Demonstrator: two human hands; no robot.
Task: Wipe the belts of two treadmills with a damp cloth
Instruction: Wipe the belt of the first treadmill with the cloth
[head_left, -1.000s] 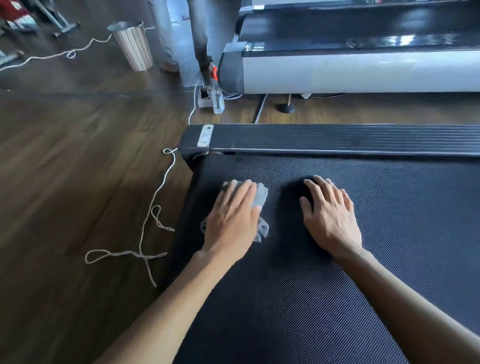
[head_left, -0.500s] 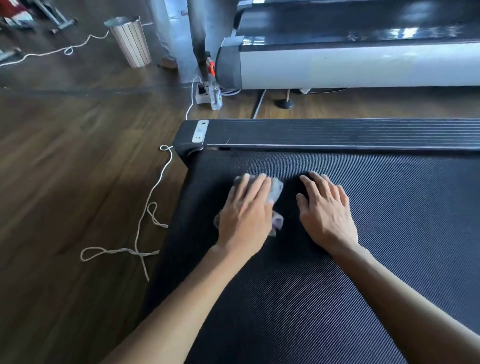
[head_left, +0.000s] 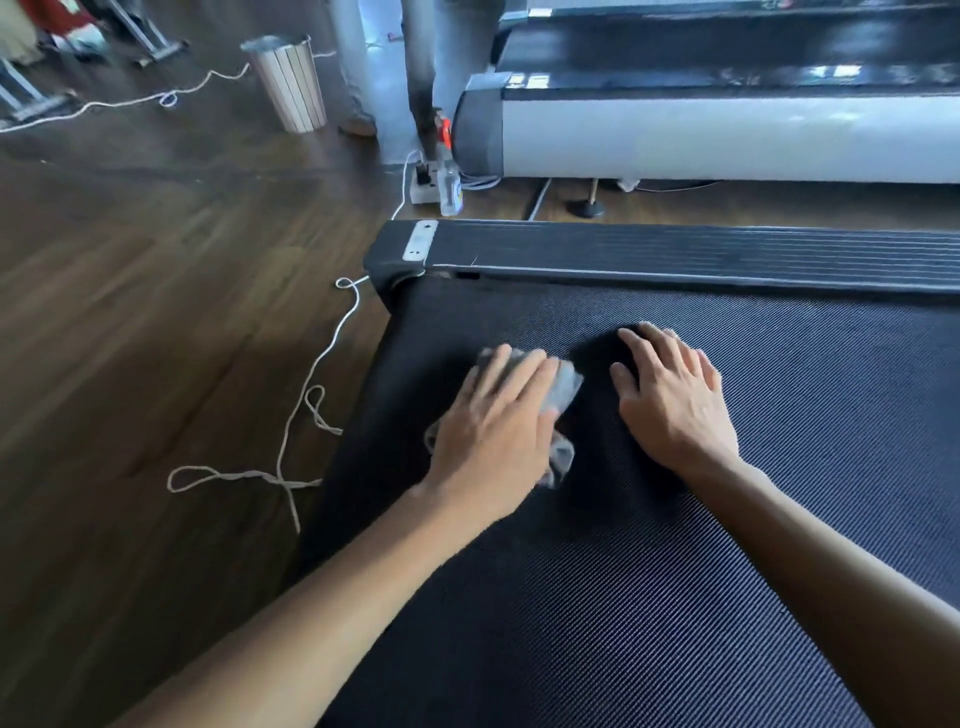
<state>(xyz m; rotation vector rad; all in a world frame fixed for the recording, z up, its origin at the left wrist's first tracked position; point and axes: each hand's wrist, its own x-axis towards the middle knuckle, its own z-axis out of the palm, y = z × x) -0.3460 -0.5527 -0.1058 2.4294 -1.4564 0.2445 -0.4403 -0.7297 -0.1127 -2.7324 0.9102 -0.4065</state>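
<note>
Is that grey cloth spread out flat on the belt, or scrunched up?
Scrunched up. The cloth sits as a crumpled wad under the left hand, rumpled edges poking out on the belt.

Black ribbed treadmill belt (head_left: 675, 597): grey cloth (head_left: 565, 387) near the far left corner, left hand (head_left: 498, 431) pressed flat on it. Right hand (head_left: 675, 410) flat on the belt just beside. Wooden floor (head_left: 130, 338) off the left edge carries a white cord (head_left: 249, 474).

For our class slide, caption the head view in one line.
Left hand presses a grey cloth on the treadmill belt; right hand rests alongside.
</note>
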